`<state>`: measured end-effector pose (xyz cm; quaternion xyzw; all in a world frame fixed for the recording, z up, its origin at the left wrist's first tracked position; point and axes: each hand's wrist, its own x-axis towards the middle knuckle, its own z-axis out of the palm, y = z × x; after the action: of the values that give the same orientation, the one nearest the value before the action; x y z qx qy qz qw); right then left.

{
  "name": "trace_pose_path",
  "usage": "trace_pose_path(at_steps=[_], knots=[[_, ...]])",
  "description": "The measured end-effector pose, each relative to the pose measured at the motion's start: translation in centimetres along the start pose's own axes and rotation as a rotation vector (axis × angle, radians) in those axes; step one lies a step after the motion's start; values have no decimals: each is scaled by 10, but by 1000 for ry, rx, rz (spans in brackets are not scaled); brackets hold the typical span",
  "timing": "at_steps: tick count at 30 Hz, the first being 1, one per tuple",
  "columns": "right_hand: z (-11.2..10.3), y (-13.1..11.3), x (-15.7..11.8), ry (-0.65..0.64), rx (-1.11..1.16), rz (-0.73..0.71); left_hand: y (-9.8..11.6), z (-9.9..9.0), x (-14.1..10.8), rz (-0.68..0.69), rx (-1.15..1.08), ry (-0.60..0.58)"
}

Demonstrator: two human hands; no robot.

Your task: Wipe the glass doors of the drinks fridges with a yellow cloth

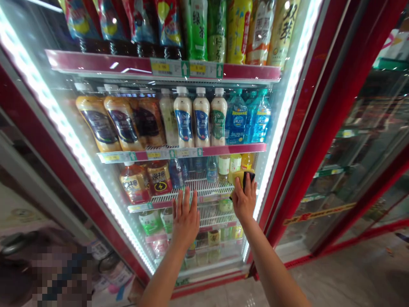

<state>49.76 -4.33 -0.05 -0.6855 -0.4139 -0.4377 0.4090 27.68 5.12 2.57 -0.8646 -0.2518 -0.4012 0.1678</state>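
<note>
My left hand [185, 216] has its fingers spread, palm toward the glass front of a lit drinks cooler, and holds nothing. To the right, my right hand [244, 197] grips a yellow and black pad [238, 175] near the cooler's right light strip [271, 157]. Behind the hands stand wire shelves [204, 186] with bottles. Dark bottles with red labels [159, 178] stand left of my left hand, and a bottle with a pale label [224, 165] is left of the pad.
Upper shelves hold milk-tea bottles [183, 123], blue bottles [238, 121] and green tea bottles [196, 30]. A red door frame [319, 140] runs along the right side, with another glass case beyond. Packaged goods [116, 273] lie at lower left. Tiled floor [345, 273] shows at lower right.
</note>
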Motion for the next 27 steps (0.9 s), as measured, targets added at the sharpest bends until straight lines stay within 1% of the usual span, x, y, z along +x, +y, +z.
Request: trace_pose_path(at_steps=[1,3,4,6,8,10,12,13,15,17,18,20,22,24,26,27], knots=[[-1,7,-9,7,-8,35,4,1,0,-1,-3,-1],[-2,11,-31,-5,-7,93,10,4,-1,3,-7,-3],[-2,9,-39,-20,0,97,14,5,0,7,-10,-5],[-1,5,-44,-51,14,36,21,9,2,18,-21,-15],[-1,8,-31,-59,25,-74,28,13,7,32,-37,-26],[-5,23,-10,-50,32,-160,36,19,14,41,-55,-33],[-10,45,4,-34,28,-181,45,24,19,39,-69,-32],[-12,56,4,-27,18,-161,49,27,21,34,-72,-30],[-14,71,-8,-5,-9,-69,57,33,21,26,-69,-27],[-14,75,-31,-2,-27,30,64,38,20,28,-65,-30],[-13,75,-42,-16,-30,53,67,40,19,33,-64,-32],[-12,72,-51,-69,-28,22,75,44,19,51,-67,-32],[-12,76,-41,-109,-30,-70,83,48,22,69,-68,-27],[-16,89,-20,-104,-39,-141,92,52,26,78,-73,-20],[-20,108,-4,-67,-50,-153,101,55,30,83,-79,-19],[-22,118,-2,-45,-57,-135,105,58,31,86,-80,-20]])
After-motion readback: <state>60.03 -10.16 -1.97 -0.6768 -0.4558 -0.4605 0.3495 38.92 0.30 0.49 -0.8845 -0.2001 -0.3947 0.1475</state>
